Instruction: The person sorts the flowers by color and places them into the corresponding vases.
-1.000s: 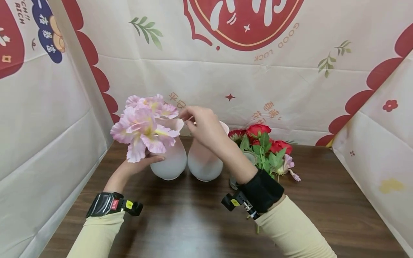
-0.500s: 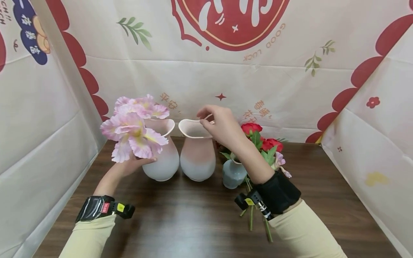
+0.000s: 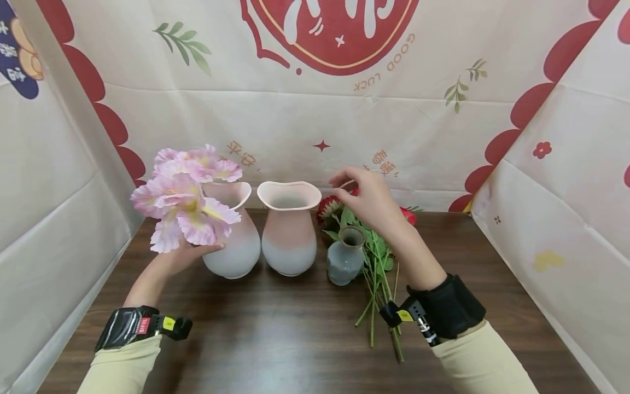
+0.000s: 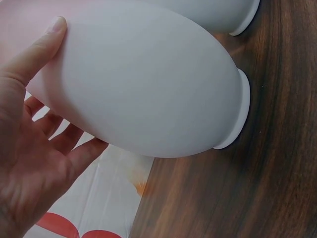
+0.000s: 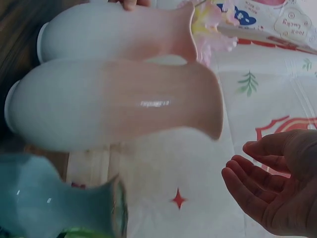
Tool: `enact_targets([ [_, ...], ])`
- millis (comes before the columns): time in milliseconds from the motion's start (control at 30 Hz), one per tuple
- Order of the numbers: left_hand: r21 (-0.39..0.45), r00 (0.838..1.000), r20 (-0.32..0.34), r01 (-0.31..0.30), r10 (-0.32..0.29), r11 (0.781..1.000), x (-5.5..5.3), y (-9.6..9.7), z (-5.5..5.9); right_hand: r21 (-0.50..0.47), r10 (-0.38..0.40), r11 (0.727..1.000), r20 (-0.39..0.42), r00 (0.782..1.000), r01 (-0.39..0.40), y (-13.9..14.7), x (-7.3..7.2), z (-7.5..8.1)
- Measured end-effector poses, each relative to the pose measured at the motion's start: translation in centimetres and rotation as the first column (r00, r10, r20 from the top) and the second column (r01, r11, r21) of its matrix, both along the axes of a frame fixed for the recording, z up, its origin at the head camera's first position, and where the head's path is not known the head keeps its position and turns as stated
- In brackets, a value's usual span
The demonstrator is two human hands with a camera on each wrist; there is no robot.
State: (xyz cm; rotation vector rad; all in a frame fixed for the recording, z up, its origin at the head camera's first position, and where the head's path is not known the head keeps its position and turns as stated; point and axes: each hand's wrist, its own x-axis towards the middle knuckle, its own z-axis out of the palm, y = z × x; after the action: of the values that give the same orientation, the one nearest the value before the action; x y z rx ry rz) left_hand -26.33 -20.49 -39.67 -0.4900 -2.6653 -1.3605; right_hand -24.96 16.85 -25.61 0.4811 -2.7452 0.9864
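Observation:
My left hand point(image 3: 179, 260) grips the left pink-and-white vase point(image 3: 235, 254) at its side. In the left wrist view the thumb point(image 4: 44, 47) lies on the front of this vase and the other fingers reach round behind it. Pink artificial irises point(image 3: 187, 200) stand in its mouth and cover part of the hand. A matching second vase point(image 3: 289, 241) stands upright just to the right, with no flowers in it. My right hand point(image 3: 371, 200), fingers loosely bent and holding nothing, hovers above the small blue-grey vase point(image 3: 345, 262) and the red flowers.
Behind and beside the small vase lies a bunch of red flowers point(image 3: 328, 210) with green leaves, its stems point(image 3: 376, 284) pointing to the front of the brown wooden table point(image 3: 275, 334). A printed white cloth point(image 3: 275, 120) hangs at the back and both sides.
My right hand has moved right, from the left vase's mouth, past the second vase, to above the small vase and flowers. The left hand stays on its vase. The head view has shifted right.

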Motion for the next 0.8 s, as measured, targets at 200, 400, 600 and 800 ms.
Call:
enact_targets([
  [200, -0.013, 0.998, -0.056, 0.005, -0.005, 1.0, 0.2, 0.2, -0.1, 0.029, -0.051, 0.998, -0.004, 0.999, 0.051, 3.2, 0.5, -1.2],
  [400, -0.007, 0.997, -0.071, 0.017, -0.018, 1.0, -0.1, 0.5, -0.2, 0.037, -0.126, 0.992, 0.035, 0.991, 0.124, 6.3, 1.4, -2.4],
  [600, -0.028, 0.999, -0.013, 0.033, -0.033, 0.999, -0.1, 0.5, -0.3, 0.021, -0.171, 0.985, 0.049, 0.984, 0.17, 8.3, 1.9, -3.6],
  [800, -0.051, 0.996, -0.082, 0.034, -0.038, 0.998, -0.1, 0.4, -0.6, 0.004, -0.212, 0.977, 0.104, 0.972, 0.213, 10.2, 1.9, -5.5],
])
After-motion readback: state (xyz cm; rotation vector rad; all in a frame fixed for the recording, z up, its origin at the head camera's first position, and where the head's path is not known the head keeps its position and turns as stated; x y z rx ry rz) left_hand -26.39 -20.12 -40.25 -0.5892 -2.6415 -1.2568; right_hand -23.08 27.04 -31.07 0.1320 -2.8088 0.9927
